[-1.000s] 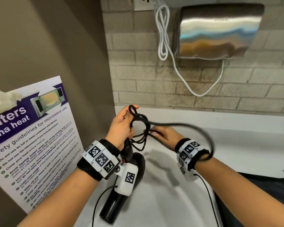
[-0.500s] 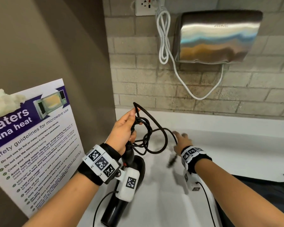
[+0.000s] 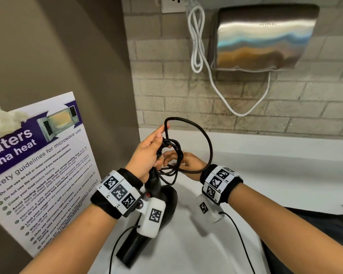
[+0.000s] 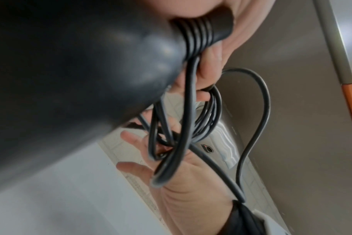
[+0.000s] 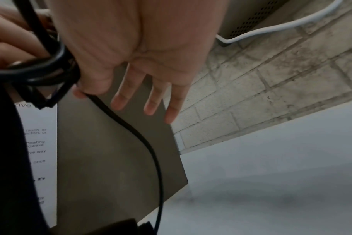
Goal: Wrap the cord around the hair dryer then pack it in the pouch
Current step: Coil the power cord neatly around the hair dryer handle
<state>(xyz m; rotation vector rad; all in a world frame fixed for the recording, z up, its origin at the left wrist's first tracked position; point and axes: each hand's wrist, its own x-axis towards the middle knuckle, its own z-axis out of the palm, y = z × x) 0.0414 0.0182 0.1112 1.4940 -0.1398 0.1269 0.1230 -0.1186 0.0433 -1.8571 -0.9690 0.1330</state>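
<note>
Pinching cord [image 5: 119,117], my right hand [image 5: 131,47] shows only wrist-side; left hand [image 3: 147,153] grips hair dryer [image 3: 135,244], nozzle lower-left.

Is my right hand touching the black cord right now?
Touching. The right wrist view shows the right hand pinching the black cord between thumb and forefinger, other fingers straight.

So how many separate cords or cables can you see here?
4: a black hair dryer cord looped in both hands, a white hand-dryer cable on the brick wall, and thin black wires trailing from the left and right wrist cameras.
</note>
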